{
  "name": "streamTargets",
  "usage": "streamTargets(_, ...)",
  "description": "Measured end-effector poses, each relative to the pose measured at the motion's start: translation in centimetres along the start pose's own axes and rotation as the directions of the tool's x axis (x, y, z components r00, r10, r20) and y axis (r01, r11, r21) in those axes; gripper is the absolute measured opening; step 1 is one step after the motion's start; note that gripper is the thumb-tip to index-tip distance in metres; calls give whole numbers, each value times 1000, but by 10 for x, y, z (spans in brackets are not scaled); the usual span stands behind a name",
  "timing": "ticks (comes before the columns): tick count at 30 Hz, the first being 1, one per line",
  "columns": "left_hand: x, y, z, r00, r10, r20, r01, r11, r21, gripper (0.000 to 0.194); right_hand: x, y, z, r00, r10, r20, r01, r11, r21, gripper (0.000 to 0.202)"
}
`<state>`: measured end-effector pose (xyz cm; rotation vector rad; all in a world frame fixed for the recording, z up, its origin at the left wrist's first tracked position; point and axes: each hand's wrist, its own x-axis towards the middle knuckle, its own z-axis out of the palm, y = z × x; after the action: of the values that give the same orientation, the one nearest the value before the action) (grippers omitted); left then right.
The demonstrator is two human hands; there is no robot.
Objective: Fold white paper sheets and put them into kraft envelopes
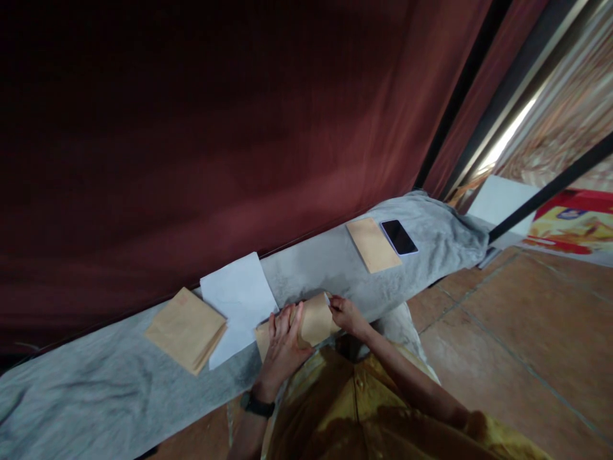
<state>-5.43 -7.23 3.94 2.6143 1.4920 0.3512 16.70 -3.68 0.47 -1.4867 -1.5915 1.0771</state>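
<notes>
Envelope [320, 321] at the near edge of the counter [311, 265], beside white paper [237, 297], steadied beneath left hand [286, 346], fingers spread, and pinched at its right end by right hand [347, 314], fingers closed. Apparently at the step of working that end; likely calls for steady left pressure, light right touch.

Nothing legible. Blue logo [573, 214] on red-and-yellow panel [582, 236], right of phone [400, 237]: too blurred. Faint reddish mark [184, 294] on envelope pile [186, 329], left of phone: unreadable.
</notes>
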Motion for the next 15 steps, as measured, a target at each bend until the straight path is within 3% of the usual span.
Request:
streamTargets(5,1,0,2,1000,6,7,-6,1000,-1,98,-4,4,2,998,28,-48,-28,1000,-3,19)
streamTargets(10,1,1,1,1000,11,16,-11,1000,5,98,-7,6,2,982,75,-174,-75,997,5,11)
streamTargets(13,1,3,-1,999,11,36,-11,1000,2,99,-9,6,2,960,136,-245,-108,986,125,29)
streamTargets(15,1,2,-3,999,24,46,-24,1000,4,100,-9,6,1,956,210,-206,-149,949,277,34)
